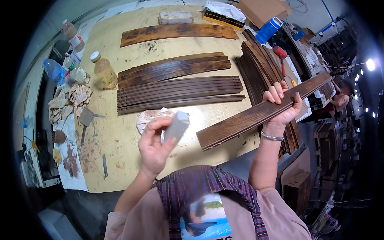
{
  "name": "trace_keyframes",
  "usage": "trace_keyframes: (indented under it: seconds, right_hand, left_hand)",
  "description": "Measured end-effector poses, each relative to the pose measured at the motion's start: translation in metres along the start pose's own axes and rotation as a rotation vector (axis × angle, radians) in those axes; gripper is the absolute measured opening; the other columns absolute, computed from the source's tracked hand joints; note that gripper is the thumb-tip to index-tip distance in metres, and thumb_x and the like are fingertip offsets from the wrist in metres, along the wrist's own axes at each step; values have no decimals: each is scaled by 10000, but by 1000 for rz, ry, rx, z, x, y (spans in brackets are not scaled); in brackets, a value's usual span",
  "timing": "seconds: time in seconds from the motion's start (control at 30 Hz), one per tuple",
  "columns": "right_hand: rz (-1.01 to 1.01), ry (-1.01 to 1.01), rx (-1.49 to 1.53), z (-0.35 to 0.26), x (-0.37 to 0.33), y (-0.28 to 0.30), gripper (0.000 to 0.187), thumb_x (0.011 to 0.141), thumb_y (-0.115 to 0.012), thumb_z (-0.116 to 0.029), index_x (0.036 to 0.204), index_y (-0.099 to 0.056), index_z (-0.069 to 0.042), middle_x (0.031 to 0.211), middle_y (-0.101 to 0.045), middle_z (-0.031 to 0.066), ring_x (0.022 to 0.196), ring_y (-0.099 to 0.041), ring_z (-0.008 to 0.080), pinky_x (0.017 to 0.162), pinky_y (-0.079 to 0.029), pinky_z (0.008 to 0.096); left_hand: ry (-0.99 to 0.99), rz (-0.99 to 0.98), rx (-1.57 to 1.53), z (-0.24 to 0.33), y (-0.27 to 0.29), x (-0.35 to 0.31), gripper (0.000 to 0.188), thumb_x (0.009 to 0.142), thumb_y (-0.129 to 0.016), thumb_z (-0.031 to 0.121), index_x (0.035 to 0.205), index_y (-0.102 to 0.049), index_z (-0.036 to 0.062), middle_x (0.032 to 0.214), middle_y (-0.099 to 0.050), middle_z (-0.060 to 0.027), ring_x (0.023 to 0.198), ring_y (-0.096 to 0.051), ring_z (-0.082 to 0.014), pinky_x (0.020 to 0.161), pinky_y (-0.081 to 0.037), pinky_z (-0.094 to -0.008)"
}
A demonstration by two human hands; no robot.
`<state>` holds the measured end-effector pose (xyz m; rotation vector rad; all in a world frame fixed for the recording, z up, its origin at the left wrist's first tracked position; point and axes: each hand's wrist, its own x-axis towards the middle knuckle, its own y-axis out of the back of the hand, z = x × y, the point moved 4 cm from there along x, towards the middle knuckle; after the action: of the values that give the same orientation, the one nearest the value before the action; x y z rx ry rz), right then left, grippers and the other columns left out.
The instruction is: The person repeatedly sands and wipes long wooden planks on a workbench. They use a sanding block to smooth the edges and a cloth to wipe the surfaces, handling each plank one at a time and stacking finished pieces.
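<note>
Striped apron [200,180] lies at six o'clock; left hand [154,147], at eight, pinches a grey block [177,126] between thumb and fingers; right hand [284,116], at three, curls around a brown plank [250,117] near mid-length, presumably for balance.

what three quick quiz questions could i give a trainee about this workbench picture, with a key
1. Which hand holds the grey block?
2. True or false: in the picture, the red mallet is to the right of the clear blue-tinted bottle.
3. The right hand holds: a) a cloth; b) a brown plank; c) the red mallet.

Key: 1. The left hand. 2. True. 3. b.
</note>
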<state>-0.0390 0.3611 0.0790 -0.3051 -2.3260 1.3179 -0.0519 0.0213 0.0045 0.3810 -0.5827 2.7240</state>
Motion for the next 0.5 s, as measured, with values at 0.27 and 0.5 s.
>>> trace_keyframes:
  seconds: [0.27,0.5]
  right_hand:
    - [-50,18,50,7,-1,0,449,827,-613,-353,1029,-579,46,689,-398,27,559,-391,122,544,-364,269]
    - [-146,-63,-25,5,-13,-4,482,854,-618,-317,1103,-541,87,730,-386,39,581,-384,120,549,-353,258]
  left_hand:
    - [-125,-150,401,7,-10,5,375,747,-706,-4,1108,-605,14,1119,-601,-134,1019,-574,-206,883,-456,-326]
    - [26,351,863,-13,99,-21,294,762,-721,17,1039,-624,23,1012,-628,-83,939,-598,-196,859,-471,-309]
